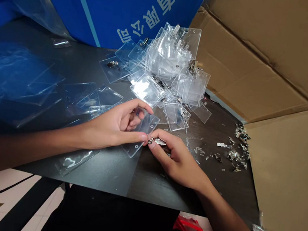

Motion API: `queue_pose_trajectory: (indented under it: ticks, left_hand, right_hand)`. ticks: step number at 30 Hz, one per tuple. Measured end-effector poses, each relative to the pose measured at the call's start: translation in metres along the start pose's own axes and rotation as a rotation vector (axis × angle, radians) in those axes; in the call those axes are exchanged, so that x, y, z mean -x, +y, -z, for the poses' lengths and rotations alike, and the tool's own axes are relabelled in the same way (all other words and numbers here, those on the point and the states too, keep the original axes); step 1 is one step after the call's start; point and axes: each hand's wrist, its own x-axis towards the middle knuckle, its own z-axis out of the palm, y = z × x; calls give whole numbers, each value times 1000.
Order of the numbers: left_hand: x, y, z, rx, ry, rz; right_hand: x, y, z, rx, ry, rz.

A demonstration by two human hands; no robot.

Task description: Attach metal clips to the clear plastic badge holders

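Observation:
My left hand (pixel 116 126) grips a clear plastic badge sleeve (pixel 141 138) between thumb and fingers, just above the dark table (pixel 113 170). My right hand (pixel 175 157) pinches a small metal clip (pixel 156 141) against the sleeve's punched edge. The two hands meet at the middle of the table's front half.
A heap of clear badge sleeves with clips (pixel 171 65) lies behind the hands. Flat empty sleeves (pixel 94 98) lie to the left. Loose metal clips (pixel 238 148) are scattered at the right. A cardboard box (pixel 286 90) stands on the right, a blue board (pixel 114 5) and plastic bag (pixel 12 79) at the back and left.

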Motion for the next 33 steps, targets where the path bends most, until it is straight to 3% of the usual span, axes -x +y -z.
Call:
queue_pose_trajectory:
  ticks: [5,17,25,33]
  left_hand:
    - [-1,0,-1,-49,75,-23]
    - [0,7,-6,-149,119,47]
    - [5,4,-13,-197,195,-62]
    - [7,1,-12,-215,208,-99]
  right_hand:
    - [2,-2,-3,-5,-26,-22]
    - [1,1,-6,181,36,115]
    - [-1,5,-7,264,117,173]
    - [-3,4,-1,217,154,103]
